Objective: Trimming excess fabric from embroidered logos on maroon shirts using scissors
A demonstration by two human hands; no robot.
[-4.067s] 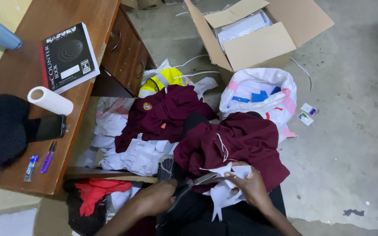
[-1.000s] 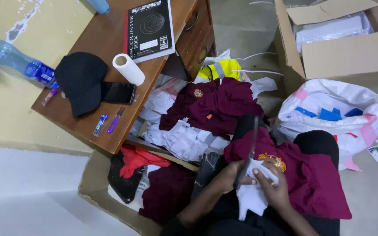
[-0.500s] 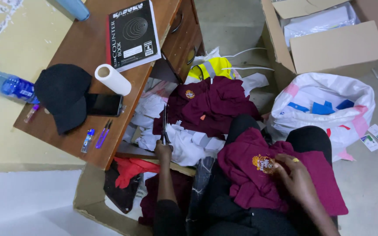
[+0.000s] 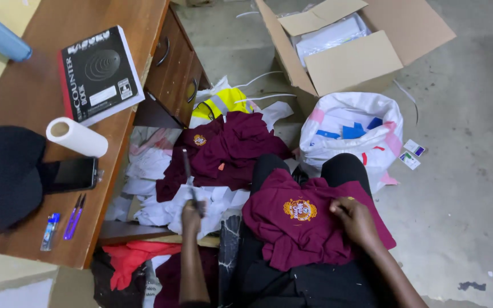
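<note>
At lower centre, the left hand [image 4: 191,215] grips scissors [image 4: 188,174] clear of the cloth, while the right hand [image 4: 354,219] pinches the maroon shirt [image 4: 292,239] flat on the lap

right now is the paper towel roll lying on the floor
No, the white paper towel roll lies on its side on the wooden desk, beside the black phone and the black notebook.

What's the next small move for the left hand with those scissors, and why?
Probably bring the left hand back over the lap. It holds the scissors upright over the pile of white scraps, away from the maroon shirt. The right hand already rests on that shirt beside its gold emblem, so the cloth looks pinned and ready.
</note>
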